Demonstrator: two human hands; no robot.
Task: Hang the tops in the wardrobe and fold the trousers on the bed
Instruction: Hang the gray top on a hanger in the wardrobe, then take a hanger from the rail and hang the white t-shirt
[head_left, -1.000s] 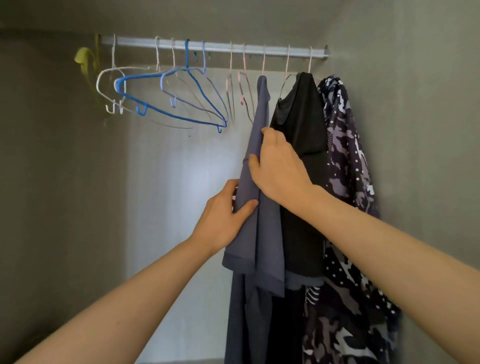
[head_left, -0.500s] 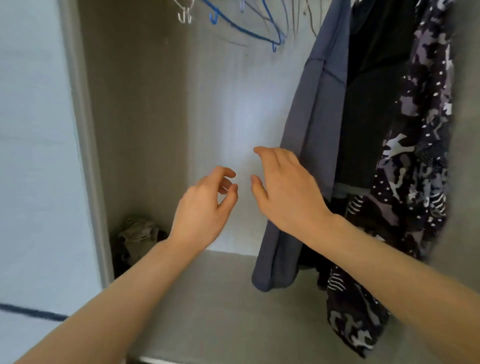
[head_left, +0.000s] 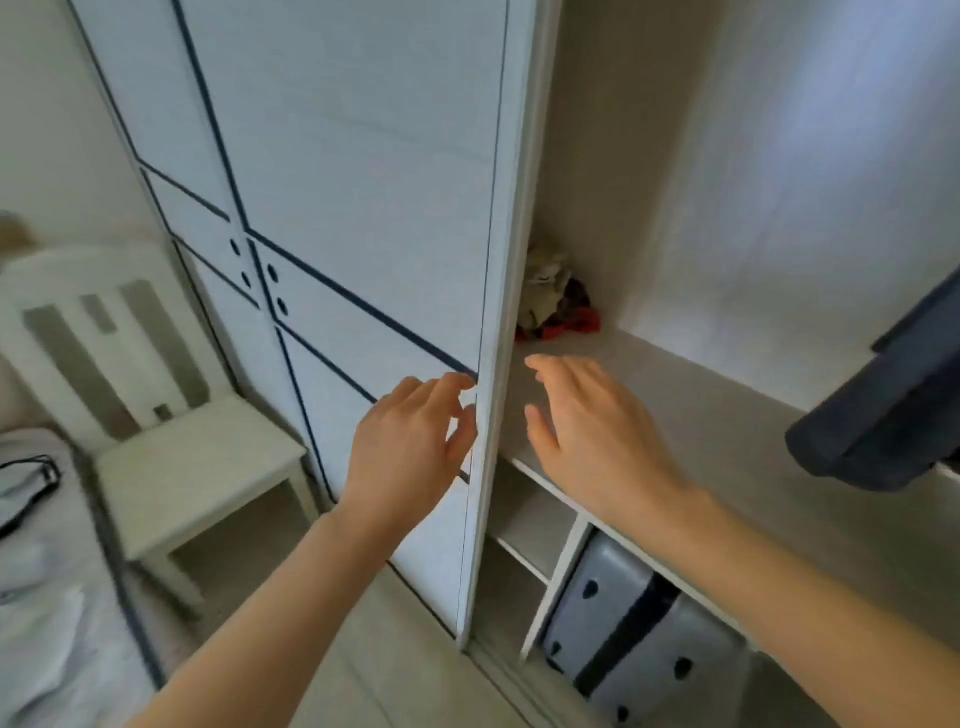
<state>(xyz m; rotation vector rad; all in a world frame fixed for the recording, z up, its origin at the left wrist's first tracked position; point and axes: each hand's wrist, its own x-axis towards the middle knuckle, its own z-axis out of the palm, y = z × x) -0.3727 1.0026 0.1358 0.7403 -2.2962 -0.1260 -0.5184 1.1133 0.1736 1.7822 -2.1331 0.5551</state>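
Note:
Both my hands hang in the air in front of the open wardrobe and hold nothing. My left hand (head_left: 410, 441) is in front of the white sliding door (head_left: 363, 208), fingers loosely curled near its edge. My right hand (head_left: 587, 431) is spread flat over the wardrobe's inner shelf (head_left: 727, 431) without touching it. At the right edge hangs the lower hem of the grey-blue top (head_left: 883, 410). The rail and the hangers are out of view. The bed (head_left: 36, 571) with light bedding shows at the lower left.
A white chair (head_left: 182, 467) stands left of the wardrobe, next to the bed. A small heap of cloth (head_left: 556, 301) lies in the shelf's back corner. Below the shelf are open compartments and a grey suitcase (head_left: 623, 649). A black strap (head_left: 26, 483) lies on the bed.
Both hands let go of the grey-blue top and came away empty. My view swung down and left, from the rail to the door, chair and bed.

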